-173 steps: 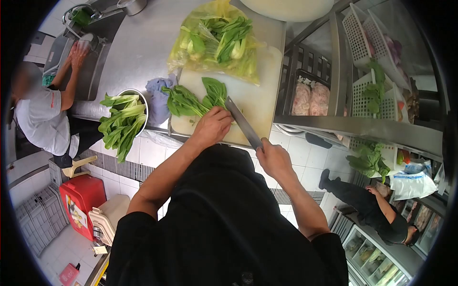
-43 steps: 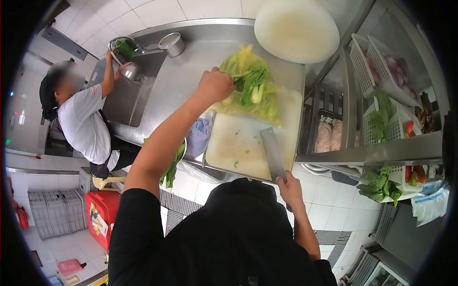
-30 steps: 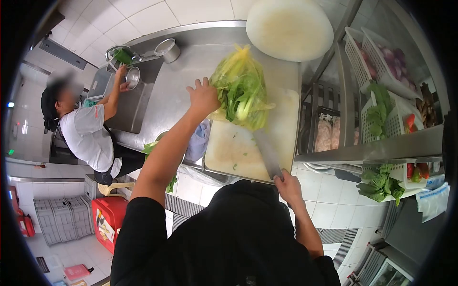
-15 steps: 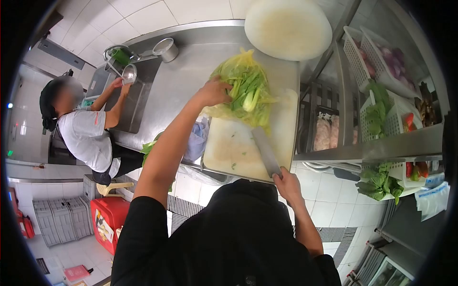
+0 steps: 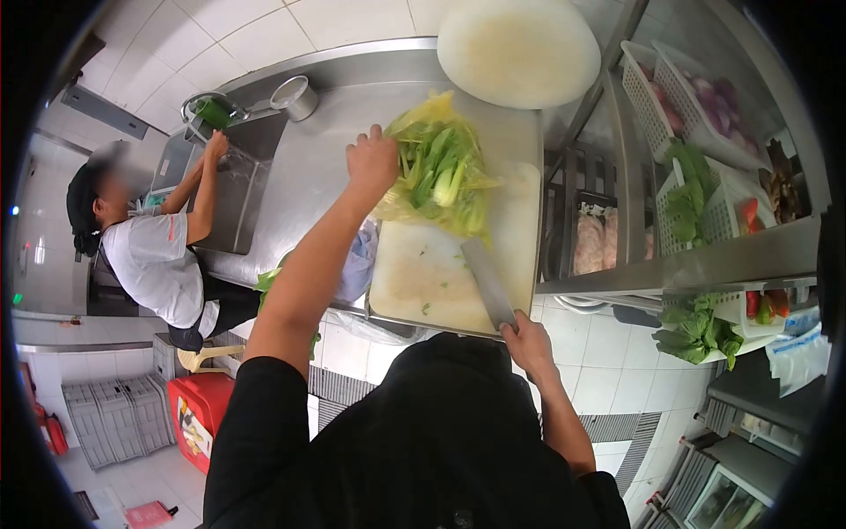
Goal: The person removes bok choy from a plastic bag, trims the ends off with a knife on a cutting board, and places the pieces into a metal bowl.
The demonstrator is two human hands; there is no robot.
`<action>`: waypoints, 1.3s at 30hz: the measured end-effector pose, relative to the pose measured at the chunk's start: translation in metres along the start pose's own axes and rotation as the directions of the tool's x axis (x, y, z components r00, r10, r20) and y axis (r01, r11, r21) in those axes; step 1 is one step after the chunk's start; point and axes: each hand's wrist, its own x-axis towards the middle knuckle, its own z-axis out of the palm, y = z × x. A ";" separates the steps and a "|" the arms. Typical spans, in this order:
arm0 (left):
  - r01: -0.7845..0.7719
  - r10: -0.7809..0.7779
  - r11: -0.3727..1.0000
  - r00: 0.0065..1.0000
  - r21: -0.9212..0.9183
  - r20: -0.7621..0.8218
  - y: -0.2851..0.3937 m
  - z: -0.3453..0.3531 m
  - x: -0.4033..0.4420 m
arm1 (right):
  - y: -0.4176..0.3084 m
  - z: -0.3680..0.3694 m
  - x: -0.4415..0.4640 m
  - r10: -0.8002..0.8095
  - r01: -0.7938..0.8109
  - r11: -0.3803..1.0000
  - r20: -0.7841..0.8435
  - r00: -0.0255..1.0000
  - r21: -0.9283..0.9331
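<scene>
My right hand (image 5: pixel 527 342) grips the handle of a cleaver (image 5: pixel 489 286), whose broad blade rests over a white cutting board (image 5: pixel 414 273). A yellow plastic bag (image 5: pixel 432 108) lies open across the board's far left part and the steel counter. Leafy greens with pale stalks (image 5: pixel 447 181) fill the bag. Just left of the bag is my left hand (image 5: pixel 372 160), its fingers bent and apart with nothing visible in them. Its fingertips are partly hidden, close to the bag's edge. Small green scraps dot the board.
A co-worker (image 5: pixel 159 251) stands left at a sink (image 5: pixel 242 198). A metal pot (image 5: pixel 295 99) sits behind the steel counter's (image 5: pixel 330 110) left part. A round white board (image 5: pixel 518 48) leans at the back. Right, a shelf holds vegetable baskets (image 5: pixel 701 212). A bluish cloth (image 5: pixel 359 264) lies beside the board.
My left hand has moved left, off the greens to the bag's side. More of the greens shows. The cleaver stays in about the same place. The co-worker's hands have shifted at the sink.
</scene>
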 end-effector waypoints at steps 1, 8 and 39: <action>-0.008 0.008 1.000 1.000 0.002 0.000 -0.002 0.001 0.001 | 0.000 0.000 -0.001 0.005 -0.005 1.000 -0.004 1.000 0.005; -0.088 0.094 0.882 0.996 -0.463 -0.009 -0.026 0.041 0.009 | 0.002 -0.002 0.004 0.009 -0.009 0.999 0.012 1.000 0.042; -0.271 -0.029 0.815 0.864 -0.512 -0.503 -0.016 -0.025 -0.112 | -0.059 -0.025 0.037 -0.237 0.249 0.966 0.148 0.960 -0.072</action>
